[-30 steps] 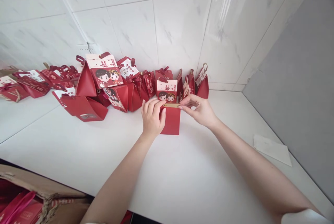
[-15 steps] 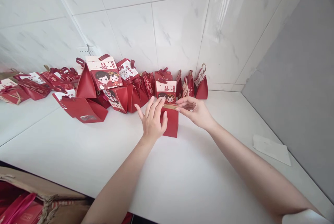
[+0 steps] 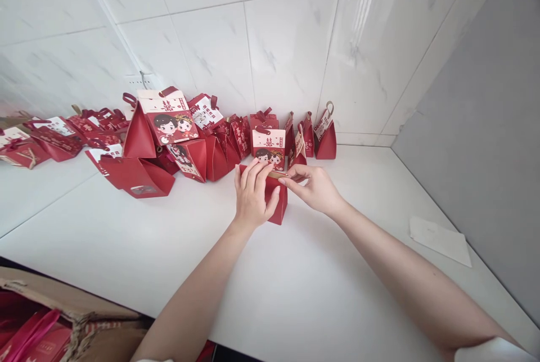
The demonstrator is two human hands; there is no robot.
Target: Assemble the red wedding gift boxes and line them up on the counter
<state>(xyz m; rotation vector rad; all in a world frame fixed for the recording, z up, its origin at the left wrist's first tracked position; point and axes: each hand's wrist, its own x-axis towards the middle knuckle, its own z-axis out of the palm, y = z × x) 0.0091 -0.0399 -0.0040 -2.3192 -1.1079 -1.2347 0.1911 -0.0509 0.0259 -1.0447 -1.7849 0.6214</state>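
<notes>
A red gift box (image 3: 279,211) stands on the white table in front of me, partly covered by both hands. My left hand (image 3: 254,192) is closed around its left side, fingers over the top and thumb on the front. At the top right edge, my right hand (image 3: 310,186) pinches a flat gold ribbon (image 3: 277,175) between thumb and fingers. Just behind stands a finished-looking box (image 3: 270,148) with a cartoon couple and a dark red ribbon loop.
Several red gift boxes (image 3: 169,120) are heaped on the left along the tiled wall. Small boxes (image 3: 325,137) stand behind to the right. A white paper (image 3: 439,240) lies near the grey panel (image 3: 476,126). At lower left is an open cardboard carton (image 3: 54,294) with red items.
My left hand's fingers have come closer together over the box, which has turned and tilted slightly. My right hand has shifted a little down and left with the ribbon.
</notes>
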